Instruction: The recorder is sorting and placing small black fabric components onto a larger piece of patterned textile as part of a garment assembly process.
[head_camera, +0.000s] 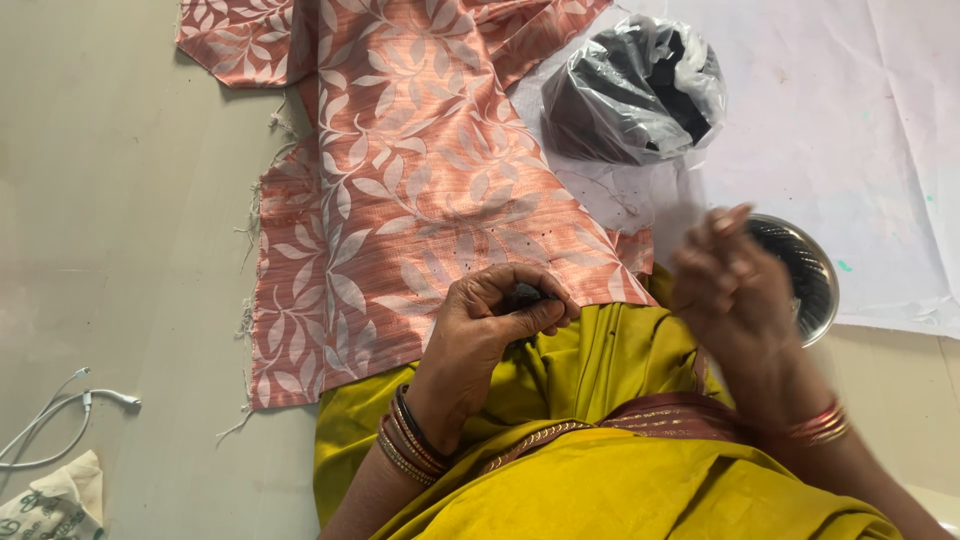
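The person wears a mustard-yellow draped garment (600, 480) of soft, folded cloth, crossed by a maroon border band woven with gold thread (640, 415). On the left wrist sits a stack of thin bangles (410, 440), gold ones mixed with dark ones. The right wrist carries a narrower set of red and gold bangles (818, 424). Both hands are bare, with no sleeves showing on the forearms.

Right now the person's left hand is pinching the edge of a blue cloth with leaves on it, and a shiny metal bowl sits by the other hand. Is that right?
Not quite. The cloth is pink with pale leaves, not blue, as the head view shows. The rest is right: the left hand pinches its edge, and a shiny metal bowl sits by the right hand.
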